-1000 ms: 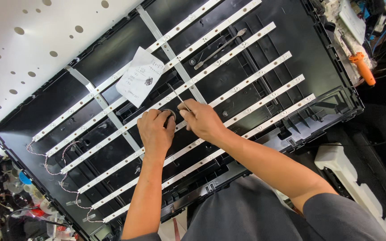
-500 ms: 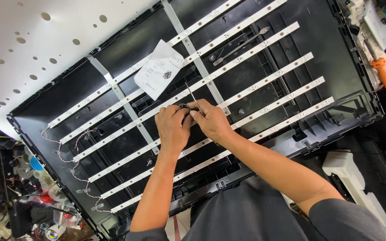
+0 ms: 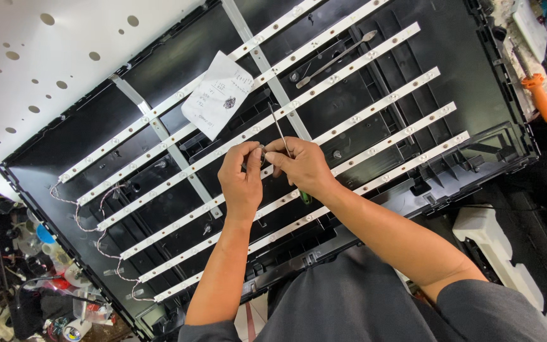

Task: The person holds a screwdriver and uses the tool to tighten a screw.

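While both hands meet above the middle of the black panel tray (image 3: 115,120), the work in hand appears to be picking up or seating a small part at one white light strip (image 3: 375,114). The right hand (image 3: 302,166) has its fingers clamped on a thin screwdriver (image 3: 278,132), whose metal shaft points up and away from the paper note (image 3: 218,95) lying just left of it; a green handle end shows below the palm. The left hand (image 3: 242,177) has thumb and forefinger pinched together at the tool's shaft; whether they grip a screw is too small to tell. The next move, as a judgement, calls for a steady tip set squarely on the strip directly beneath the hands. A silver cross brace (image 3: 159,136) lies left of the note, and a second one runs right of it, close under the tool. A loose long metal tool (image 3: 333,60) rests to the note's upper right. An orange-handled tool (image 3: 538,96) lies far right, off the tray. Twisted wires (image 3: 106,250) trail at the lower left edge, well apart from the hands.
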